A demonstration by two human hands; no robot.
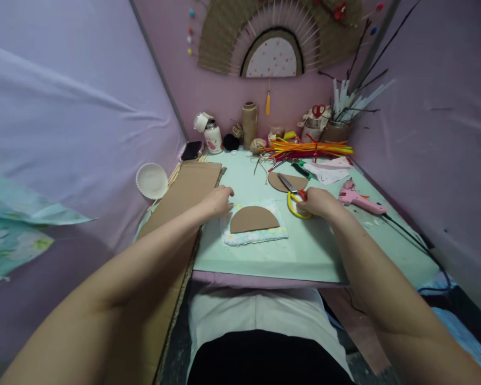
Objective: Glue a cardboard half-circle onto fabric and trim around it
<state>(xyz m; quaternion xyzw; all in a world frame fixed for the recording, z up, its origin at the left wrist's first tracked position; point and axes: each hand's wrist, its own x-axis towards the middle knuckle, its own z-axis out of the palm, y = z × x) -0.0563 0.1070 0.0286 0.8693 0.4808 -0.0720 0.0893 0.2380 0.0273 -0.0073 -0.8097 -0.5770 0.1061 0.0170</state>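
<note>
A brown cardboard half-circle (254,220) lies on a piece of pale floral fabric (260,236) near the front of the table. Just left of it is my left hand (219,201), fingers a little bent and apart, nothing visible in them. My right hand (319,202) has its fingers on the red and yellow handles of the scissors (299,206), whose blades point up and left. Beneath the blades lies a second cardboard half-circle (274,182). Part of the handle is hidden by my fingers.
Stacked cardboard sheets (198,179) run along the left side, beside a white scalloped dish (151,181). A pink glue gun (358,200) with a black cord lies right. Behind are pliers (301,170), orange and yellow stems (308,148), a twine spool (249,125) and a phone (192,151).
</note>
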